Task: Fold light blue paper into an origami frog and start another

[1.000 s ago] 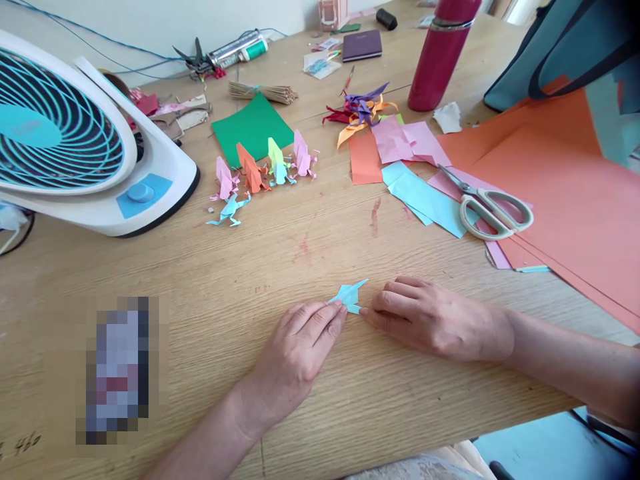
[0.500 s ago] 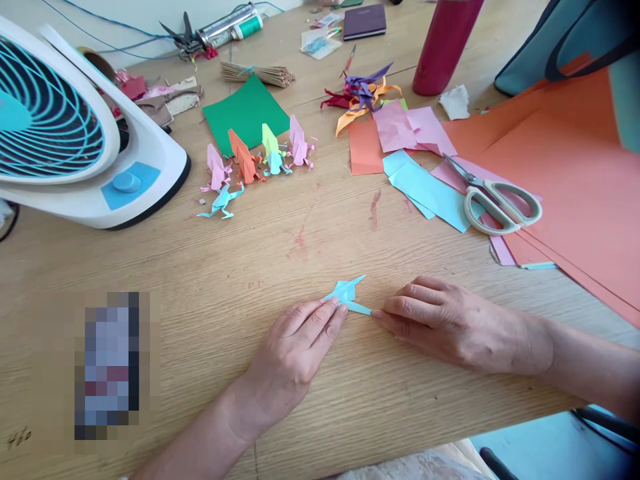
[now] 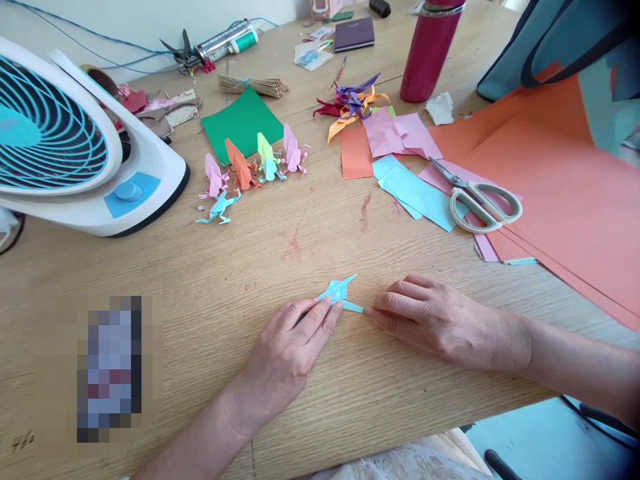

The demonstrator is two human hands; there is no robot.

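A small light-blue origami piece (image 3: 337,291) with narrow pointed strips lies on the wooden table near its front. My left hand (image 3: 287,350) presses it against the tabletop, with its fingertips on the folded body. From the right, my right hand (image 3: 435,323) pinches the end of the lower strip between thumb and fingers. The rear part of the piece is hidden under my left fingers. Further back stand several finished paper figures, among them an orange one (image 3: 240,165) and a light-blue one (image 3: 220,208) with spread legs.
A fan (image 3: 145,193) stands at the left, near a pixelated object (image 3: 110,367). Scissors (image 3: 485,205) lie on coloured paper at the right, beside large orange sheets (image 3: 560,200). Behind are green paper (image 3: 243,123), bundled sticks (image 3: 255,87), a red bottle (image 3: 431,53) and a bag (image 3: 505,60).
The camera view has shifted slightly, so most of the scene sits a little further left. Both hands keep their hold on the light-blue origami piece, with little visible movement.
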